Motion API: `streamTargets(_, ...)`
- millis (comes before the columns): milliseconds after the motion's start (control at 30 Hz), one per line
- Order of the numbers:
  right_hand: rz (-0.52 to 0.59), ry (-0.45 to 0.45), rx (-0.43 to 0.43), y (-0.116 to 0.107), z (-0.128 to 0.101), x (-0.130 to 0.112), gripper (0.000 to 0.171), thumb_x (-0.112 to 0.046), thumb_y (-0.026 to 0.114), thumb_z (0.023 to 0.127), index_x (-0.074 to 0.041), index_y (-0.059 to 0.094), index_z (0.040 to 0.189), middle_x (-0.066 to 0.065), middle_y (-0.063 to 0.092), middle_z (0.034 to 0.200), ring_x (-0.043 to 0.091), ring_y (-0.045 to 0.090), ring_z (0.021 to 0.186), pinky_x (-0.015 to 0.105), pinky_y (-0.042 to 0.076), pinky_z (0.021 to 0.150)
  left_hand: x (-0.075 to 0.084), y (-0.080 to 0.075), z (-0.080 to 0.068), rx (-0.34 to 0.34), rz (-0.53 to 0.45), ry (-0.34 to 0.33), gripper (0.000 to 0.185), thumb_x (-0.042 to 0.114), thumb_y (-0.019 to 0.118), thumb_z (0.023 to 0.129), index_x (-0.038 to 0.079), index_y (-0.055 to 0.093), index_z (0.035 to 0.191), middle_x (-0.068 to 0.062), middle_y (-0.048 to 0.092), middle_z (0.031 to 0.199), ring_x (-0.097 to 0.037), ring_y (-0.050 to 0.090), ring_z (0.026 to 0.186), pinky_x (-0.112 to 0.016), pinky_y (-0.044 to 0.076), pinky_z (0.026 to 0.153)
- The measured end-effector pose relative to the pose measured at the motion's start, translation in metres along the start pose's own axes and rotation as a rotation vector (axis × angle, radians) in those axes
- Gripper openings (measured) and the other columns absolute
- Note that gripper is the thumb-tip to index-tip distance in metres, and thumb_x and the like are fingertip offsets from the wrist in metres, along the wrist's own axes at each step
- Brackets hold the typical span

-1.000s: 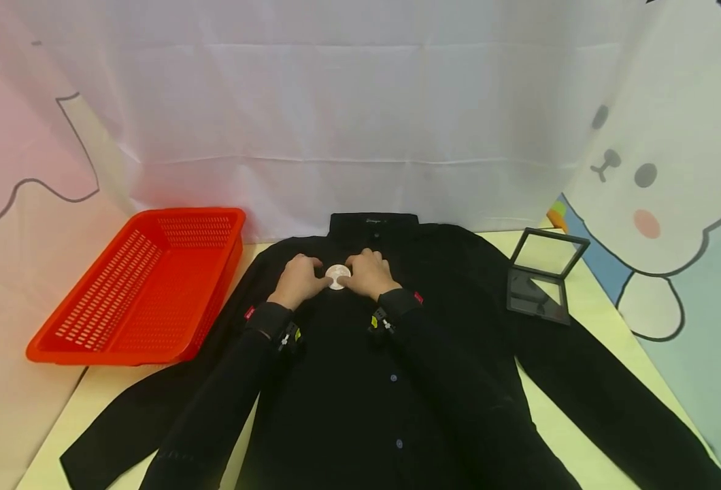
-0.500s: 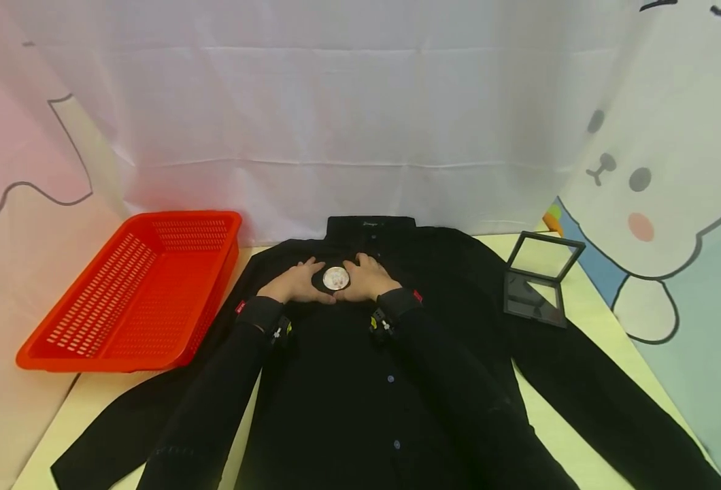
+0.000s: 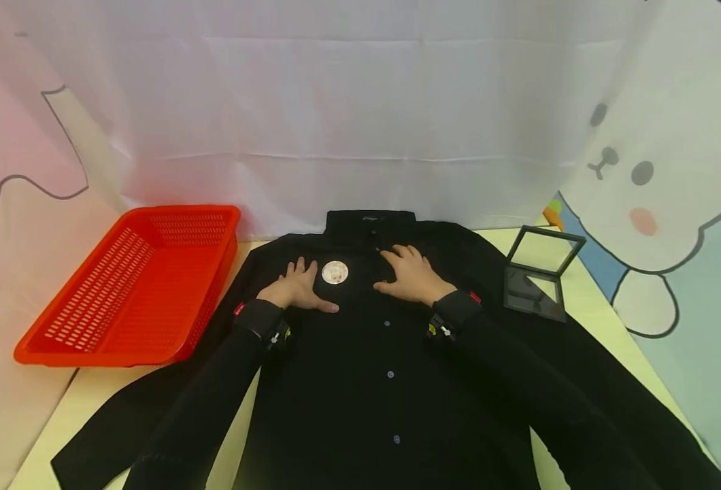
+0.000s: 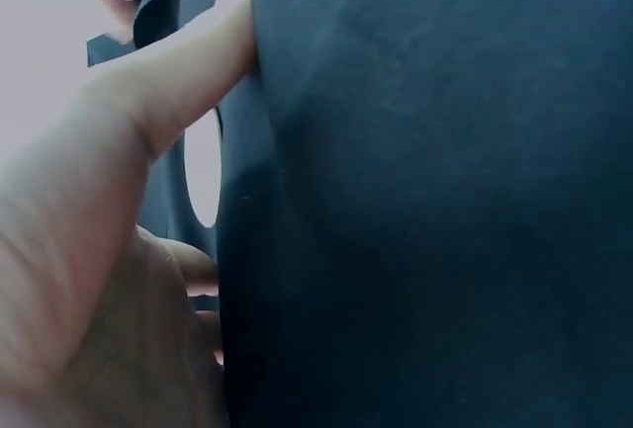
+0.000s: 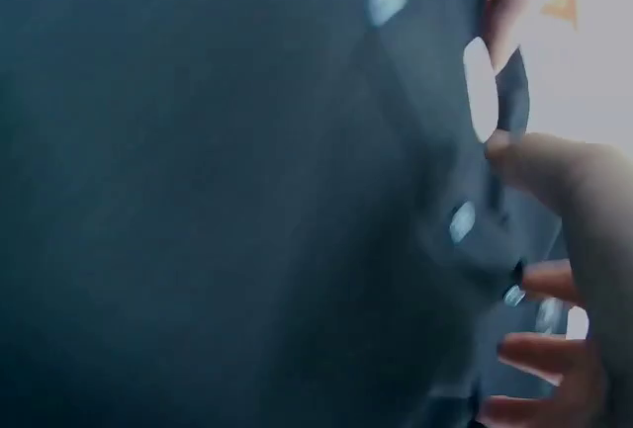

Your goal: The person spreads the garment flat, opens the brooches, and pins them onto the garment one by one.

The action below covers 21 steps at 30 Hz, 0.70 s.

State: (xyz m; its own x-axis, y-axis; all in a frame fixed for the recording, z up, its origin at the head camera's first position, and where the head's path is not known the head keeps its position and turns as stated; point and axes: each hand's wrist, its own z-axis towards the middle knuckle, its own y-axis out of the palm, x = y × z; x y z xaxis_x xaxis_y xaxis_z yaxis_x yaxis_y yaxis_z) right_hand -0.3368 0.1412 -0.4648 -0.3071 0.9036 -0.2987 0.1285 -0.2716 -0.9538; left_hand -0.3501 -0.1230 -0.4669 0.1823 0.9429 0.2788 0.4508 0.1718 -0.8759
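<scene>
On the left chest of a black button-up shirt (image 3: 336,347) lies a round, silvery disc (image 3: 335,272) with a faint printed design. Just left of the disc, my left hand (image 3: 299,288) has its fingers spread over the cloth, thumb pointing right below the disc. My right hand (image 3: 414,275) is apart from the disc on the right, fingers spread near the upper buttons, holding nothing. In the left wrist view the disc (image 4: 204,171) shows pale beneath the thumb (image 4: 188,67). The right wrist view shows the disc (image 5: 482,90) edge-on beyond the thumb.
A red plastic basket (image 3: 179,299) with slotted sides stands at the left, close to the shirt's shoulder and sleeve. To the right, a black hinged frame (image 3: 534,292) stands opened over the shirt's other sleeve. A white cloth backdrop (image 3: 336,122) hangs behind the pale yellow table.
Both hands were close around the disc, thumbs near each other. The right hand has moved away to the right, and the left hand's fingers have spread. The disc stays on the shirt.
</scene>
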Motion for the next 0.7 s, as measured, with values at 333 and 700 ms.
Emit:
streamTargets(333, -0.060, 0.105, -0.217, 0.019, -0.009, 0.006, 0.096, -0.083, 0.041, 0.080, -0.035, 0.006, 0.155, 0.013, -0.008, 0.162, 0.047, -0.008, 0.146, 0.073, -0.005, 0.108, -0.017, 0.000, -0.001, -0.040, -0.040, 0.022, 0.129, 0.064, 0.079, 0.065, 0.014, 0.002, 0.157, -0.017, -0.010, 0.161, -0.041, -0.007, 0.148, -0.068, 0.003, 0.113)
streamTargets(700, -0.032, 0.172, -0.296, -0.007, -0.045, 0.011, 0.111, -0.077, 0.060, 0.073, -0.025, 0.010, 0.157, 0.020, -0.006, 0.161, 0.053, -0.012, 0.142, 0.077, -0.004, 0.104, -0.023, -0.003, -0.005, 0.010, 0.020, 0.076, 0.118, 0.059, 0.076, 0.073, 0.007, 0.011, 0.155, -0.025, 0.001, 0.160, -0.045, 0.002, 0.147, -0.067, 0.009, 0.113)
